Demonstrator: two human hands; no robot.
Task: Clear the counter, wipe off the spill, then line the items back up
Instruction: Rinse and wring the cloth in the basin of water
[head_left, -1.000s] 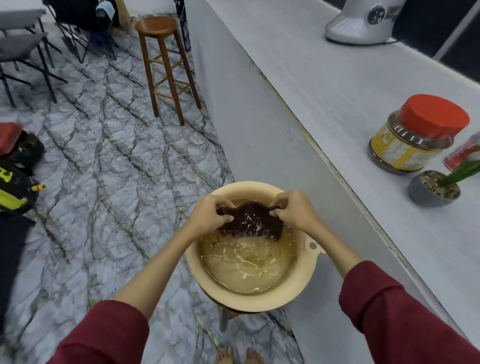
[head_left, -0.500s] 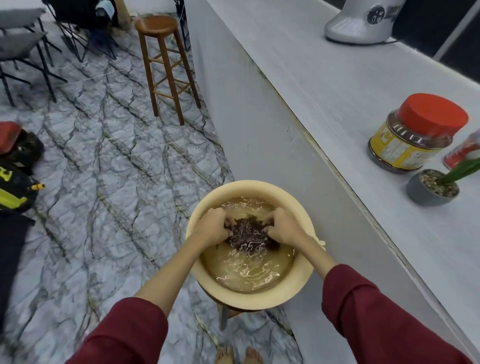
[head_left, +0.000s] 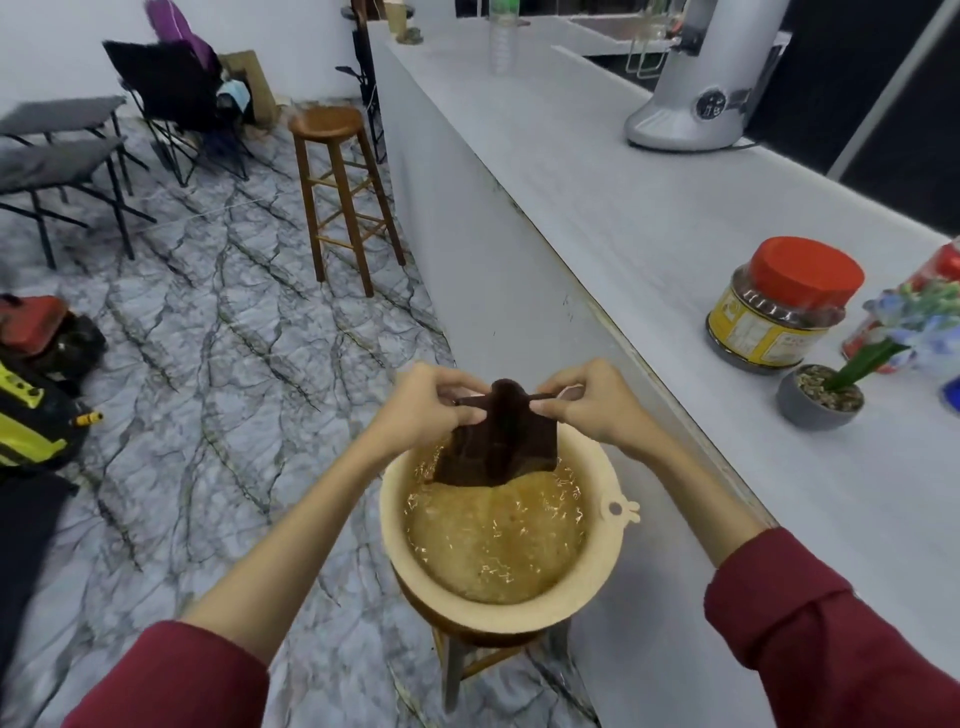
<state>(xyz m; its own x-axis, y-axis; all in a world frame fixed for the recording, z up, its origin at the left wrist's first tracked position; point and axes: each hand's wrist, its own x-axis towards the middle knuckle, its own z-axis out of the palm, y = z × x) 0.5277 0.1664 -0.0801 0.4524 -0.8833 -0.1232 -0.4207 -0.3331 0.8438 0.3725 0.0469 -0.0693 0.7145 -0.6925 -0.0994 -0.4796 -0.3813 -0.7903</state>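
Dark brown wet cloth (head_left: 496, 447) hung between the left hand (head_left: 431, 410) and right hand (head_left: 589, 402), each pinching a top corner, probably so it could drain before wiping. Its sodden, creased lower edge dipped into rippling water in the round beige plastic basin (head_left: 605, 571) just below both hands.

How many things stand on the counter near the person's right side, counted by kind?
Jar with red lid: 1
Small grey plant pot: 1
Red packet, partly hidden: 1
Total: 3, all on the counter.
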